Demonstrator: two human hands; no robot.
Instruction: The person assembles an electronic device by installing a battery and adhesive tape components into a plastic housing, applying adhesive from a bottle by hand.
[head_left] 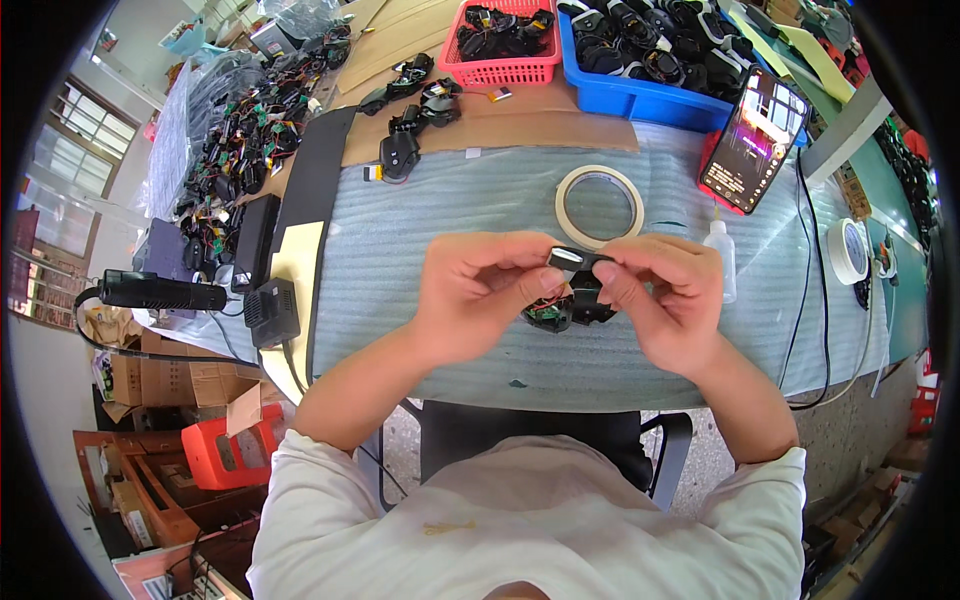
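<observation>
While L hand [465,292] & R hand [677,292] pinch a blk silver-faced part [566,258], the PCB assy [548,316] is wired but apparently unclosed.

I count one left hand [472,295], one right hand [672,297] and, between them, one black part [582,260]. Further there are one phone [755,138], one pink basket [498,73], one blue bin [645,104], one bottle [721,258] and two tape rolls [561,208].

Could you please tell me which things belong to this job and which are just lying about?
Likely in the job: small black piece, held by left hand and right hand; wired circuit part.
Likely just lying about: phone, cardboard boxes.
</observation>
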